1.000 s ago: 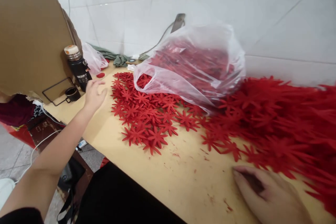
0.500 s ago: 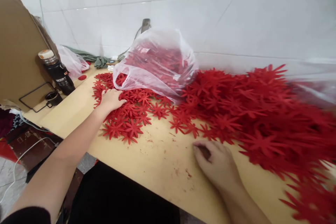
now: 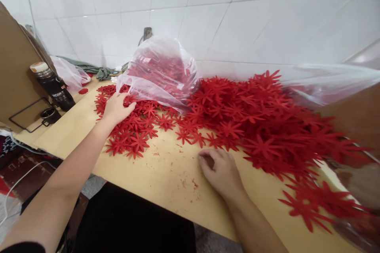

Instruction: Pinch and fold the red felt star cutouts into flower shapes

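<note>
Red flower cutouts [image 3: 218,118] are lying in two heaps along your table [image 3: 166,193], a smaller one on the left and a larger one on the right, with loose pieces linking them. Some cutouts are spreading toward the near right. Your right hand [image 3: 221,170] is resting at the table's middle, just on the near side of the larger heap; you are curling its fingers loosely, thumb tip close to the index finger, and whether anything is sitting inside the curl cannot be told. Dark red scraps [image 3: 185,184] are lying to its left. Farther left, you are holding your left hand [image 3: 118,110] half open over the smaller heap, thumb well apart from the fingers; whether it is gripping a cutout cannot be told. To its left, a black cup [image 3: 50,116] is standing beside a black flask [image 3: 57,91]. Beyond your left hand, a translucent plastic bag [image 3: 163,73] is holding more red pieces near the white tiled wall [image 3: 190,23].
</note>
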`<act>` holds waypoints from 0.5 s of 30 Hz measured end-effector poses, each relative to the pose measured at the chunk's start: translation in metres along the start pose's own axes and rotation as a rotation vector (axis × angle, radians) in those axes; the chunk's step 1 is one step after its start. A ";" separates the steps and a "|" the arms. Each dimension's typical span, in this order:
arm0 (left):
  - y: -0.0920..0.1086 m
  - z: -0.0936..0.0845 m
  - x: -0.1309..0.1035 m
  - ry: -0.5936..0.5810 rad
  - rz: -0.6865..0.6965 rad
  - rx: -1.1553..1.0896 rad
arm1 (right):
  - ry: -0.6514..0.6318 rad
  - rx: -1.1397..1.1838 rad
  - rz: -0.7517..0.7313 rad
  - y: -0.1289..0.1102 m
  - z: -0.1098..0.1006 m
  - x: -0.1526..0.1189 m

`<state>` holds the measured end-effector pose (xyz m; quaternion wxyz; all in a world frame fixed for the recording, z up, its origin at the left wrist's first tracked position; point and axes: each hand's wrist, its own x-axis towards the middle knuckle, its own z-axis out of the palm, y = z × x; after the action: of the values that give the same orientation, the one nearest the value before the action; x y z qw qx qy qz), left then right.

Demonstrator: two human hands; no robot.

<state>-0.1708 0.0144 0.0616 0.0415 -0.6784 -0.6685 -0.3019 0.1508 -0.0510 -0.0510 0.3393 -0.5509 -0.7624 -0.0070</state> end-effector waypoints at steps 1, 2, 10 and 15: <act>0.006 0.000 -0.002 0.019 0.003 -0.087 | -0.001 0.004 0.002 0.000 0.000 0.000; 0.014 0.002 -0.004 0.030 0.006 -0.187 | 0.002 0.009 0.007 0.000 0.000 0.000; 0.124 0.068 -0.036 -0.410 -0.444 -1.139 | -0.009 0.065 0.095 -0.010 -0.005 0.002; 0.155 0.090 -0.055 -0.546 -0.534 -1.269 | 0.062 0.195 0.232 -0.014 -0.010 0.003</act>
<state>0.0094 -0.0086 0.0170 -0.6012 -0.4372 -0.4941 -0.4508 0.1437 -0.0571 -0.0369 0.4133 -0.5991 -0.6799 0.0894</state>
